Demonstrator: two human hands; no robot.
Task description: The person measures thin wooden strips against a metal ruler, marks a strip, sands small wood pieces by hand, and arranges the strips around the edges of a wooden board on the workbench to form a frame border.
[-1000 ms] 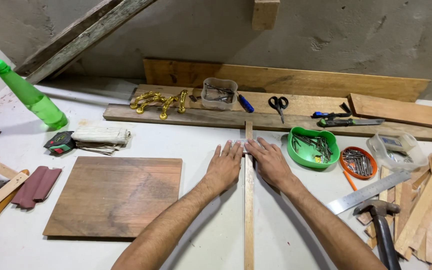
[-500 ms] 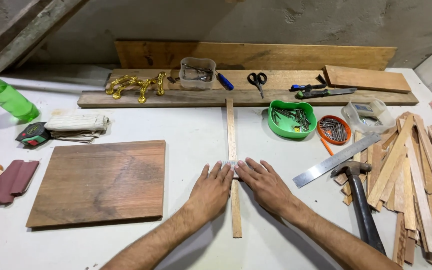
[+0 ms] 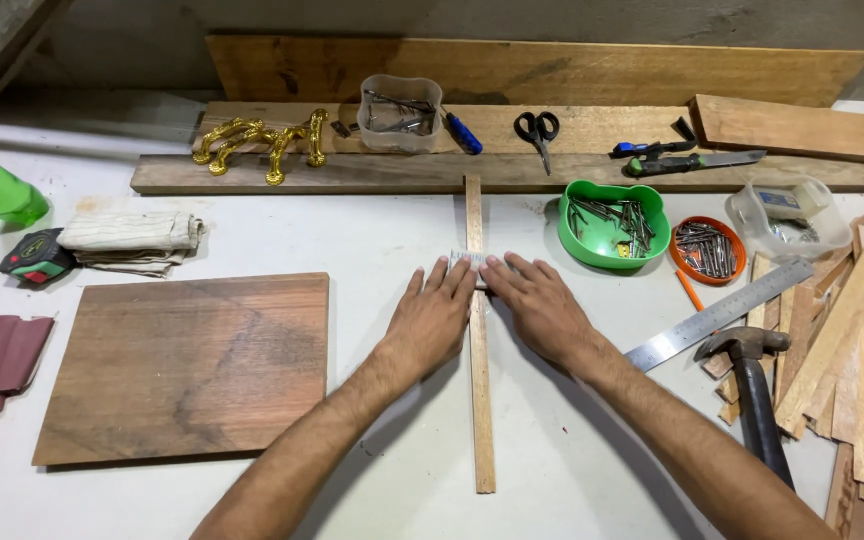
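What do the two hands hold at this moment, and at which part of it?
Neither grips anything. The left hand and right hand lie flat, fingertips pressing a small pale piece onto the upper part of the thin wooden strip.

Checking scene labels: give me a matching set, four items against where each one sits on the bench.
Things:
1. hammer
2. scissors
3. green bowl
4. wood strip

Places:
A. under both hands
B. on the long plank at the back
C. right of the strip, holding nails
D. by the steel ruler, near the pile of slats

Pairs: 1-D, 2-B, 3-C, 4-A
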